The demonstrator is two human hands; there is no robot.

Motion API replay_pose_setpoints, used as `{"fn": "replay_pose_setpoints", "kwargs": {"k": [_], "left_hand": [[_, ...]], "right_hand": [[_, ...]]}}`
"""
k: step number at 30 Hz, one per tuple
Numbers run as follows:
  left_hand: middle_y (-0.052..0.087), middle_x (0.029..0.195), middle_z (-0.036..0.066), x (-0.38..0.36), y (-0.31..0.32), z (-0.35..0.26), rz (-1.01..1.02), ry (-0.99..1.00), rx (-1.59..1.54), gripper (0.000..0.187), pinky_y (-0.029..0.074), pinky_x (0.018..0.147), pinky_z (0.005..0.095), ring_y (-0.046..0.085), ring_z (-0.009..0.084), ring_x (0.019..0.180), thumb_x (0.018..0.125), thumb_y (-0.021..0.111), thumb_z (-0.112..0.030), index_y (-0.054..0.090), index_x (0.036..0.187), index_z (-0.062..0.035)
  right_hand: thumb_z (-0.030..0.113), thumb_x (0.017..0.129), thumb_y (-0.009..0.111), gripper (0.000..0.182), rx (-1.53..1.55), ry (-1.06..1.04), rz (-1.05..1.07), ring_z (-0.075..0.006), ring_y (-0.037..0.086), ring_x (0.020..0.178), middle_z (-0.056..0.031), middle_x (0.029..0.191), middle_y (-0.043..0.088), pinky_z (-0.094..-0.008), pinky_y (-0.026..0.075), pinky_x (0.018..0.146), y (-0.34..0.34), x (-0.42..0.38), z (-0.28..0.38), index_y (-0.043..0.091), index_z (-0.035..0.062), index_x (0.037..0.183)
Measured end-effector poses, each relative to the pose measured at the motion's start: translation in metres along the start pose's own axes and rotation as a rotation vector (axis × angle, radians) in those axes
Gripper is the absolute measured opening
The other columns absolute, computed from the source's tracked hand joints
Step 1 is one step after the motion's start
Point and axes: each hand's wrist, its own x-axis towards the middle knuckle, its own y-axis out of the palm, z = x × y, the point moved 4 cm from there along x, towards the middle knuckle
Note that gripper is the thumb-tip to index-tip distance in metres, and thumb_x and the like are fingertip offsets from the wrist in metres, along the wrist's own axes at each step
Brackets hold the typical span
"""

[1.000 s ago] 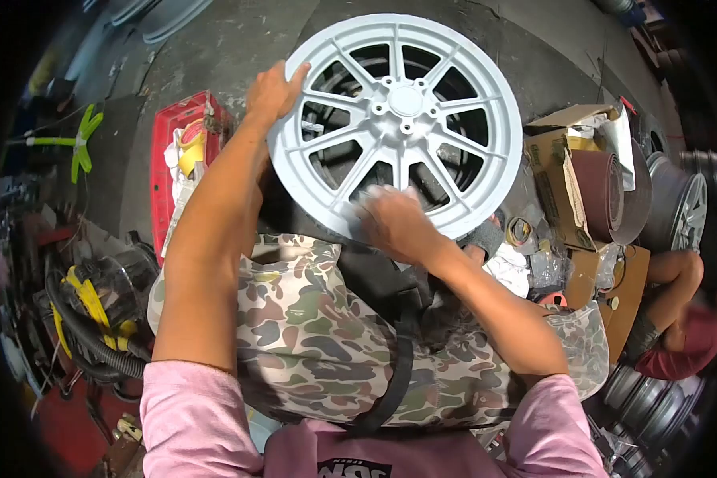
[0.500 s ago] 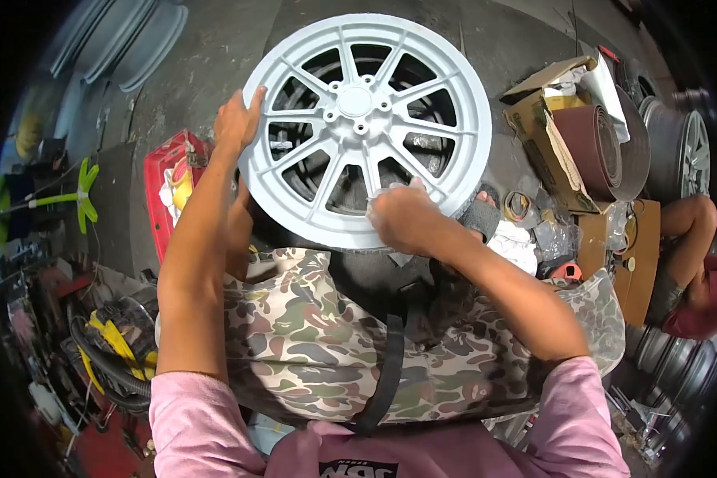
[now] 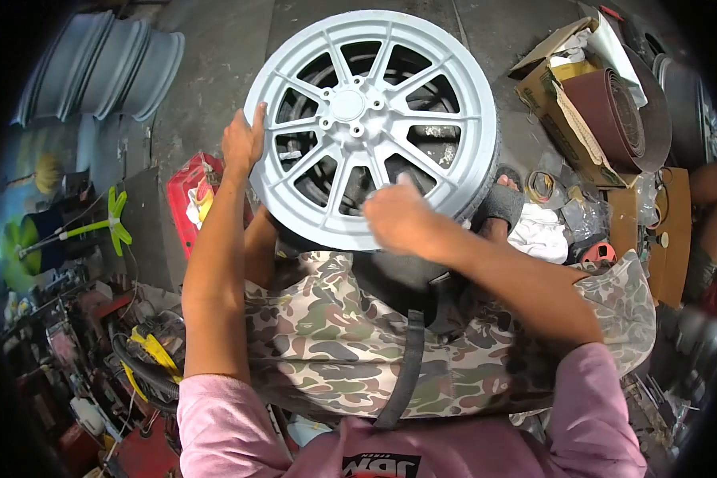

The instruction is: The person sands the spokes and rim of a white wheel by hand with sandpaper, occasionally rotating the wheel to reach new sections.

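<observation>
A pale grey multi-spoke wheel rim (image 3: 470,131) is propped in front of me, face up and tilted toward me. It has a round hub centre with several bolt holes around it. At the rim's left edge, my left hand (image 3: 243,143) grips the side, thumb up and the other fingers partly hidden. My right hand (image 3: 402,215) is closed over the lower spokes near the rim's bottom edge. Motion blurs it, and whatever it may hold against the metal cannot be made out. Camouflage cloth (image 3: 327,342) covers my lap just below the wheel.
On the right stand a cardboard box (image 3: 566,119) and a brown abrasive-looking roll (image 3: 605,115). White cloth (image 3: 538,235) and plastic bags lie beside my sandalled foot (image 3: 502,203). A red container (image 3: 187,203) sits left; more rims (image 3: 107,64) are behind it. Another person's leg (image 3: 709,191) shows far right.
The whole view has shifted, with most surroundings now farther right. My right hand has moved slightly over the lower spokes, and the wheel's face appears tilted a little differently. My left hand keeps its grip.
</observation>
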Motion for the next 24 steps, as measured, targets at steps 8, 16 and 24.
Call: {"fn": "replay_pose_setpoints", "kwargs": {"k": [8,16,24], "left_hand": [[0.066,0.109,0.034,-0.003,0.003,-0.001,0.036,-0.032,-0.019,0.072,0.047,0.095,0.0539,0.061,0.0499,0.109,0.095,0.044,-0.066,0.062,0.114,0.0014],[0.065,0.110,0.033,-0.001,0.001,-0.002,0.011,-0.014,-0.021,0.074,0.047,0.095,0.0542,0.061,0.0492,0.109,0.095,0.043,-0.067,0.062,0.114,0.0017],[0.065,0.110,0.034,-0.001,0.002,-0.003,0.016,-0.031,0.007,0.074,0.047,0.095,0.0548,0.061,0.0494,0.109,0.094,0.043,-0.067,0.063,0.111,0.0020]], "right_hand": [[0.018,0.094,0.056,0.028,0.520,-0.138,-0.347,-0.0337,0.061,0.106,-0.0197,0.114,0.063,-0.0512,0.044,0.094,0.012,0.002,-0.008,0.067,0.0015,0.114],[0.013,0.089,0.052,0.027,-0.215,-0.053,-0.525,-0.0289,0.053,0.113,-0.0148,0.122,0.060,-0.0434,0.039,0.095,0.004,0.015,-0.009,0.068,0.0021,0.108],[0.016,0.092,0.052,0.028,0.035,-0.248,-0.308,-0.0377,0.055,0.117,-0.0212,0.121,0.061,-0.0511,0.043,0.098,0.029,0.015,0.013,0.066,-0.0011,0.109]]}}
